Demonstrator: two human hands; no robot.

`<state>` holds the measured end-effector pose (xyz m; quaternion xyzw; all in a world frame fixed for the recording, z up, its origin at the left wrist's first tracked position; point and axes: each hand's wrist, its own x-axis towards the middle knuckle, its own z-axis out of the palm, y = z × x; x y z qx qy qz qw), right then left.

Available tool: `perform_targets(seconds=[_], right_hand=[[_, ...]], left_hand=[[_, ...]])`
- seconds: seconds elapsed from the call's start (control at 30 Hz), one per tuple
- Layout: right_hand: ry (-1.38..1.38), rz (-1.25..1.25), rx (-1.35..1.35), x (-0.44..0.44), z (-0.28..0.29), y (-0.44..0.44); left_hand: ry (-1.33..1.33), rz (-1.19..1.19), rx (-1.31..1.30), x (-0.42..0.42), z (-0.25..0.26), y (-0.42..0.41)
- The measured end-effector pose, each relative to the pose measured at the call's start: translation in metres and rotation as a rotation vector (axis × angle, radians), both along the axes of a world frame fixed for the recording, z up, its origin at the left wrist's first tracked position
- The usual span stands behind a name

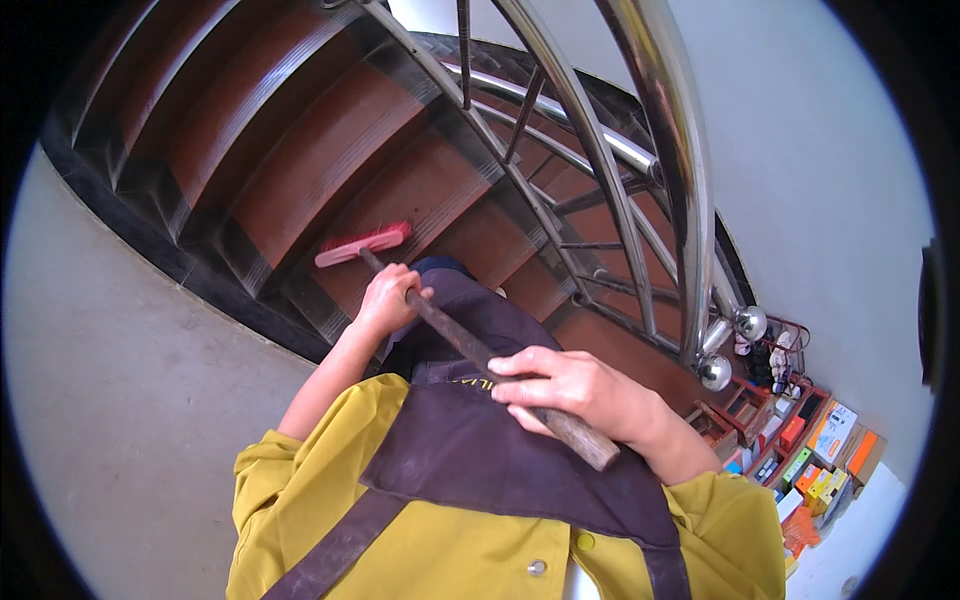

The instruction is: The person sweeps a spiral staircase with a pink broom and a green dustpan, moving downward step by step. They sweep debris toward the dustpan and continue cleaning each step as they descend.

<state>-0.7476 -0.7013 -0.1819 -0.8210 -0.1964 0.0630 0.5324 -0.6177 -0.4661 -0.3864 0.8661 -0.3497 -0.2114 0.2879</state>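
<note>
A broom with a pink head (361, 247) and red bristles rests on a reddish-brown stair tread (427, 184). Its dark wooden handle (454, 328) slants back across the front of my dark apron (517, 457). Lower on the handle, close to the broom head, my left hand (391, 298) is wrapped around it. My right hand (566, 386) holds the handle near its upper end, with the fingers over the wood and the blunt tip sticking out past the palm.
A curved stainless-steel railing (592, 142) with ball ends (714, 373) runs along the right. Several boxes (821, 480), wooden stools (742, 409) and a shoe rack (789, 345) stand at the lower right. A pale wall (150, 360) borders the stairs at left.
</note>
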Motion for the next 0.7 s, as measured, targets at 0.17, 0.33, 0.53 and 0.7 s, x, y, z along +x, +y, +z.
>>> perform_targets(seconds=[0.17, 0.33, 0.53, 0.7], right_hand=[[0.041, -0.014, -0.038, -0.022, 0.019, -0.022], [-0.006, -0.168, -0.135, -0.053, 0.012, -0.034], [-0.026, -0.358, -0.191, -0.056, -0.019, -0.024], [-0.126, -0.690, -0.109, -0.062, -0.011, -0.022]], left_hand=[[-0.022, -0.367, -0.021, 0.004, 0.012, -0.026], [-0.158, -0.200, -0.151, 0.008, 0.003, -0.099], [-0.229, 0.132, -0.158, 0.006, -0.024, -0.136], [-0.183, 0.146, -0.226, -0.004, -0.022, -0.141]])
